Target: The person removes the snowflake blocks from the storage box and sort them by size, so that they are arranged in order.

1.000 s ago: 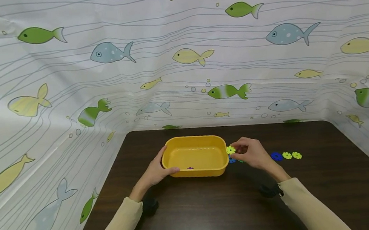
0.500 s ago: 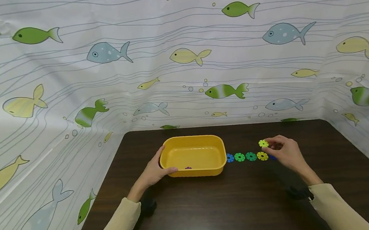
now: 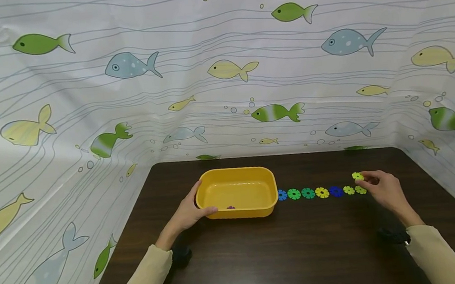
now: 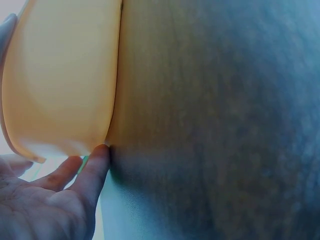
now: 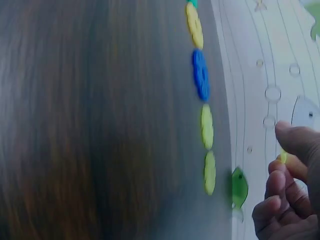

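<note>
My right hand (image 3: 388,190) pinches a yellow-green flower-shaped plastic disc (image 3: 357,176) between thumb and fingertips. It is above the right end of a row of similar discs on the table; in the right wrist view only a sliver of the held disc (image 5: 284,157) shows. Two yellow-green discs (image 3: 348,190) end the row, beside a dark blue disc (image 3: 336,191). My left hand (image 3: 187,212) holds the left end of a yellow plastic basin (image 3: 235,213), thumb on the front rim. In the left wrist view its fingers (image 4: 92,175) touch the basin's outside. Inside lies a purple piece (image 3: 231,207), mostly hidden.
Leftward the row continues with a yellow disc (image 3: 322,192), a teal disc (image 3: 308,193), a green disc (image 3: 294,194) and a blue disc (image 3: 282,195) close to the basin. A fish-patterned sheet (image 3: 221,91) walls the back and sides of the dark wooden table (image 3: 266,259).
My right hand has carried the yellow-green disc from beside the basin rightward along the row to its far end, uncovering the discs. The left hand keeps its hold on the basin.
</note>
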Motion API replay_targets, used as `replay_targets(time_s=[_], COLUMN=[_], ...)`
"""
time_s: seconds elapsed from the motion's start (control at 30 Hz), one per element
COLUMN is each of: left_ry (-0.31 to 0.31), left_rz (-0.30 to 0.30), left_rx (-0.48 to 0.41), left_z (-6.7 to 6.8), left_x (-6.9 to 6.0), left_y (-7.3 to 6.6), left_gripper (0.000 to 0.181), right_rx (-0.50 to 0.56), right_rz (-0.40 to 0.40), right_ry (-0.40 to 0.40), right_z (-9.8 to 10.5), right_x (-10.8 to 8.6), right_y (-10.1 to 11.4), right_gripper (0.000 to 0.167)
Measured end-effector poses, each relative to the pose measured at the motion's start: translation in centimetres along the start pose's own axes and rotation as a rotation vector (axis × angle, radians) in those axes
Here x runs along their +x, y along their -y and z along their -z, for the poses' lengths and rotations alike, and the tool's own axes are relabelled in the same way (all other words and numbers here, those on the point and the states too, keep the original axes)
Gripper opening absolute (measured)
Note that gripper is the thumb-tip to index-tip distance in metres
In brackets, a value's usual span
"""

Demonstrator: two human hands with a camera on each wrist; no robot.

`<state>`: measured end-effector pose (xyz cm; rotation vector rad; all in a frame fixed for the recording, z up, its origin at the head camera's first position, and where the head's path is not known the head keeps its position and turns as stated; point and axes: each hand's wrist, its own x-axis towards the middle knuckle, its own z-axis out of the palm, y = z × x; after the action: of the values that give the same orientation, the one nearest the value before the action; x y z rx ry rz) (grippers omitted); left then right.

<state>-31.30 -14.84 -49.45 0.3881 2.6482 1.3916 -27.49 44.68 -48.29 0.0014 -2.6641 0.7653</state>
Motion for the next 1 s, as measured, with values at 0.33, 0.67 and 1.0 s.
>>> replay_targets(time_s=[0.33,0.67,1.0], left_ry=[0.002,-0.003,0.000], left_rz=[0.016,0.030,0.025], left_rx=[-0.007,0.002,0.002], left_z=[0.0,-0.1,-0.1], left_x=[0.0,0.0,-0.2], left_y=[-0.2,-0.3,-0.3], left_gripper=[0.115,0.114,0.113], right_rx=[-0.047,-0.058,-0.068], right_rz=[-0.114,-0.183,-0.219], right_ry=[0.158,0.205,0.202], right_z=[1.5,1.6,1.3], right_x=[0.0,-0.4,-0.3], right_y=[-3.1,-4.2,-4.4], right_gripper=[0.052,0.054,0.050])
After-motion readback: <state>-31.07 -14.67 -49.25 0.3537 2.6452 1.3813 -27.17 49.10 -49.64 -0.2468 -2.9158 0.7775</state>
